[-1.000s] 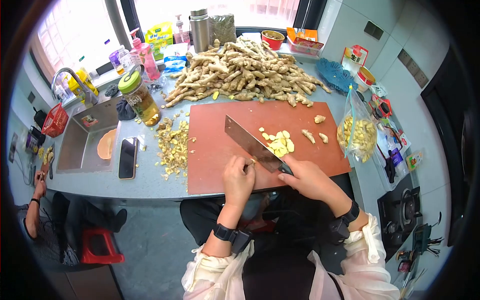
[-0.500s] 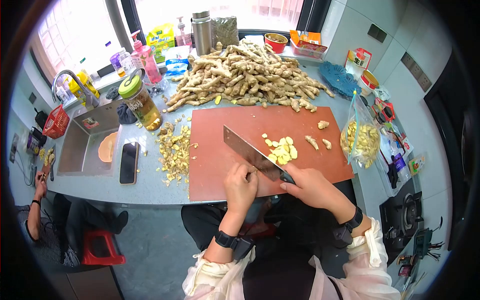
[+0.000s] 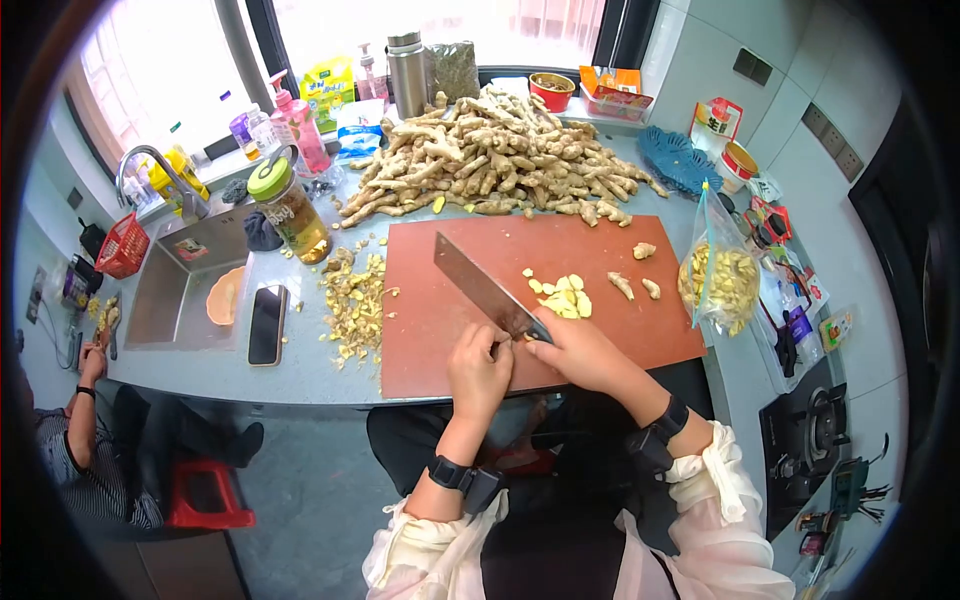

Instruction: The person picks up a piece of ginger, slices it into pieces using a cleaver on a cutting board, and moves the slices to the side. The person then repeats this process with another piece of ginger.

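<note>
My right hand [image 3: 580,350] is closed round the handle of a cleaver [image 3: 482,284], its broad blade slanting up and left above the red-brown cutting board [image 3: 430,350]. Close to the blade's near edge, my left hand [image 3: 482,372] is curled with thumb and fingers together; what it pinches is small and hidden. Sliced ginger [image 3: 566,298] lies on the board just beyond my right hand. A few small ginger knobs [image 3: 622,285] rest farther right on it. Ginger peelings [image 3: 352,310] are heaped on the counter by the board's left edge.
A large pile of whole ginger [image 3: 490,155] covers the counter behind the board. A bag of cut ginger [image 3: 722,275] stands at right. To the left are a jar of drink [image 3: 292,215], a phone [image 3: 266,325] and a sink [image 3: 150,305]. Another person [image 3: 90,440] sits at far left.
My right hand and the cleaver have shifted left, towards my left hand, and the blade sits steeper. My left hand stays almost in place. The whole view has moved slightly.
</note>
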`<state>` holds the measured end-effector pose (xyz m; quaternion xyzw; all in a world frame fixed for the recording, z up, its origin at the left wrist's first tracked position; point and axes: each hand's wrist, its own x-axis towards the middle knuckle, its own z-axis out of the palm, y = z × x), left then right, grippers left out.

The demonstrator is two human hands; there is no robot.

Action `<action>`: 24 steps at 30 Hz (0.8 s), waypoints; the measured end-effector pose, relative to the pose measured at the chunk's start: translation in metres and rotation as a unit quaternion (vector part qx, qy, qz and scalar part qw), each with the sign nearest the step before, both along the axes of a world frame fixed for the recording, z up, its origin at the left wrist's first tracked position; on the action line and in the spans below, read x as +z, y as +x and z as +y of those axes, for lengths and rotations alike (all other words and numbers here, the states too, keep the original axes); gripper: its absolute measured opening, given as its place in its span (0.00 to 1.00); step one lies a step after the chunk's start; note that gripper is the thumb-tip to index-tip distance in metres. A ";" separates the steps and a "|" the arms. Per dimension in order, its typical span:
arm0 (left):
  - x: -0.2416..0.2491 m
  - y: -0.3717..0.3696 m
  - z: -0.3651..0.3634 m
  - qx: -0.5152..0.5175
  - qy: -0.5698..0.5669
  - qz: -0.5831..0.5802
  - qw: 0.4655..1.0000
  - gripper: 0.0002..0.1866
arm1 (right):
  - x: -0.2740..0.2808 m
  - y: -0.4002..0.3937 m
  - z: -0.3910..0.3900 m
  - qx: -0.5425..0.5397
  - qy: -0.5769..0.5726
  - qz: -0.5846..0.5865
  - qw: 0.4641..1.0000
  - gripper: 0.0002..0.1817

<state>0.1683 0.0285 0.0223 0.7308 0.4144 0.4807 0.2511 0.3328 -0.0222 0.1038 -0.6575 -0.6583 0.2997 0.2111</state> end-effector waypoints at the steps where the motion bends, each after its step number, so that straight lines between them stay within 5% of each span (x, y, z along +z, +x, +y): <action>1: -0.002 0.001 0.002 -0.008 0.006 -0.010 1.000 0.04 | 0.000 0.008 -0.003 -0.012 -0.012 0.086 0.996 0.18; 2: -0.003 0.002 0.003 -0.017 0.010 -0.021 1.000 0.04 | -0.001 0.017 -0.008 -0.011 -0.009 0.085 0.996 0.18; 5: -0.001 0.006 0.001 -0.014 -0.025 -0.016 0.999 0.04 | 0.003 0.034 -0.031 -0.117 -0.017 0.362 0.925 0.15; 14: 0.004 0.052 -0.010 -0.083 -0.019 -0.019 0.996 0.14 | -0.056 0.093 -0.060 -0.176 0.068 0.451 0.872 0.15; 19: 0.020 0.027 -0.031 -0.015 -0.017 0.135 0.991 0.28 | -0.068 0.102 -0.067 -0.171 0.104 0.502 0.841 0.14; 22: 0.016 0.034 -0.033 -0.047 -0.101 0.110 0.988 0.28 | -0.067 0.101 -0.068 -0.156 0.107 0.516 0.835 0.14; 24: 0.003 0.047 -0.024 -0.026 -0.059 0.120 0.991 0.28 | -0.069 0.101 -0.068 -0.153 0.108 0.516 0.836 0.14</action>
